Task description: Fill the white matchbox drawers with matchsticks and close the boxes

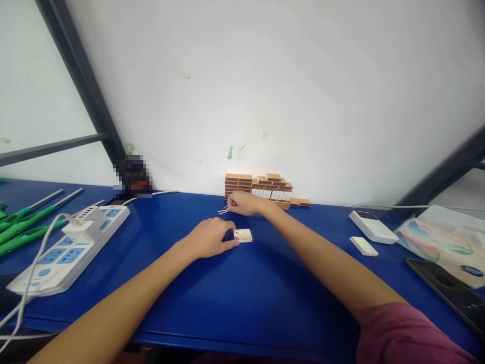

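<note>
A small white matchbox tray (246, 239) lies on the blue table, with a few red-tipped matchsticks inside. My left hand (212, 236) curls round its left end, thumb at the near side and fingers at the far side. Farther back, my right hand (242, 203) is closed in a pinch, and a thin matchstick (226, 208) shows at its fingertips. Another pale stick (223, 212) lies just below those fingers. Directly behind the right hand, a stack of brown matchboxes (238, 183) stands against the wall, its lower part partly hidden by the hand.
At left are a white power strip (94, 247) with a plugged-in cable and several green long-handled tools (34, 225). To the right lie a white device (373, 226), a small white box (364, 245), a tissue pack (443, 242) and a black phone (447, 290).
</note>
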Tool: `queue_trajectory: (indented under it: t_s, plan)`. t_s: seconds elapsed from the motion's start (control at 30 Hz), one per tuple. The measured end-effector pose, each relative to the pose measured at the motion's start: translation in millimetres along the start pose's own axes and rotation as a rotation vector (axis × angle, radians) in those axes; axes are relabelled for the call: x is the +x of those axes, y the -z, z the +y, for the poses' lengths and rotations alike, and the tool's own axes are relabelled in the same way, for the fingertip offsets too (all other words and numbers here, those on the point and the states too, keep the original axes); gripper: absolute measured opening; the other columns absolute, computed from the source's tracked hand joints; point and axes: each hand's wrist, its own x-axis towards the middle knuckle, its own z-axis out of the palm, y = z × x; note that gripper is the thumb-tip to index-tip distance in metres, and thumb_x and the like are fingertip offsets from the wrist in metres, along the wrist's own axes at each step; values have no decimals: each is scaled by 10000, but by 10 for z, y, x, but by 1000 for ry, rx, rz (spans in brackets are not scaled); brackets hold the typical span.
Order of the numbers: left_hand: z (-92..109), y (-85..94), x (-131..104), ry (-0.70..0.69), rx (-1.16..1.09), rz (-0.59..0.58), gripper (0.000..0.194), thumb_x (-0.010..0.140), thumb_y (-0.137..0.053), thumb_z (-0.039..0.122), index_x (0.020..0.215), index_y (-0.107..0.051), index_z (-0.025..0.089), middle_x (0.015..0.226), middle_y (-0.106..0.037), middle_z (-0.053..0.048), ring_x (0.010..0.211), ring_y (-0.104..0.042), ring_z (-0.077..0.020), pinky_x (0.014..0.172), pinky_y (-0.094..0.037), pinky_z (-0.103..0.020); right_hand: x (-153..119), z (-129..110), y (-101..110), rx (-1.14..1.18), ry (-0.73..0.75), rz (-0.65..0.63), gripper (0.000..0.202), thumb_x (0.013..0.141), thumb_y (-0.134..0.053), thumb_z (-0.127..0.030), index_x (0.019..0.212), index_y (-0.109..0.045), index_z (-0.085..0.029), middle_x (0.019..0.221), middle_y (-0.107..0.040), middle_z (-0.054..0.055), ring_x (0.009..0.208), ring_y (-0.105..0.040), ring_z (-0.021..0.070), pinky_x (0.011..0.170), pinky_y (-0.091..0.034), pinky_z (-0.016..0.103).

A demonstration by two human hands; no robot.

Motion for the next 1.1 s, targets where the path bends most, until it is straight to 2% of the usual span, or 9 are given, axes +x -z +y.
queue_trajectory:
  t_s: [0.13, 0.27, 0.33, 0.4, 0.47, 0.63, 0.83, 0.97, 1.1]
  plan:
    - [5, 6, 0, -2, -4, 3, 354, 941, -615, 528, 1117, -696, 232, 860, -716, -52, 709, -654, -213, 572, -351, -293, -237, 57, 55, 64, -22, 102, 50, 900, -665, -177, 886, -709, -159, 889, -755, 72, 743, -628, 162, 634, -400, 241]
    - [7, 9, -2, -7, 1, 2, 353, 947, -606, 532, 1107, -695, 231, 841, -711, -49, 710, -655, -212, 577, -356, -289, -476, 93, 55, 107, -36, 143, 80, 915, -662, -222, 865, -682, -164, 854, -727, 57, 711, -600, 156, 619, -391, 246]
    - [8, 9, -1, -5, 4, 1, 354, 948, -602, 536, 1106, -694, 233, 826, -706, -46, 705, -654, -212, 575, -357, -289, -557, 89, 54, 148, -24, 161, 54, 907, -646, -177, 929, -690, -157, 872, -723, 53, 718, -600, 151, 635, -402, 244]
    - [10, 6, 1, -2, 8, -5, 353, 949, -598, 535, 1116, -694, 239, 816, -702, -42, 698, -652, -212, 573, -357, -291, -587, 73, 55, 200, -4, 176, 178, 912, -615, -138, 1070, -695, -150, 913, -725, 56, 738, -611, 150, 658, -421, 244]
    - [11, 2, 3, -2, 13, -5, 355, 949, -597, 529, 1129, -693, 238, 819, -701, -45, 696, -654, -211, 575, -363, -291, -555, 52, 47, 231, 15, 188, 233, 933, -594, -134, 1141, -698, -147, 944, -733, 66, 769, -631, 155, 684, -436, 249]
    - [11, -6, 3, -2, 12, 0, 369, 953, -589, 532, 1146, -688, 233, 838, -707, -56, 710, -667, -218, 581, -376, -289, -291, -5, -60, 164, 45, 204, 120, 943, -625, -141, 906, -740, -141, 916, -756, 70, 816, -651, 164, 718, -427, 251]
    - [19, -13, -2, -4, 9, 3, 344, 953, -603, 511, 1122, -686, 223, 888, -719, -73, 739, -674, -236, 622, -417, -302, -137, -25, -216, 87, 62, 131, 58, 878, -694, -100, 879, -729, -146, 861, -741, 45, 773, -627, 145, 676, -393, 231]
    - [25, -16, -3, -7, 14, 1, 350, 957, -598, 511, 1125, -684, 217, 907, -721, -81, 760, -677, -241, 639, -429, -306, -131, -21, -187, 81, 68, 121, 70, 861, -736, -115, 919, -715, -148, 868, -717, 38, 772, -605, 141, 657, -378, 222]
    - [30, -10, -5, -5, 24, -4, 349, 954, -604, 506, 1130, -689, 217, 925, -724, -83, 765, -678, -243, 627, -427, -309, -104, -70, -117, 68, 54, 5, 57, 894, -678, -108, 886, -721, -145, 872, -732, 54, 766, -612, 150, 655, -388, 227]
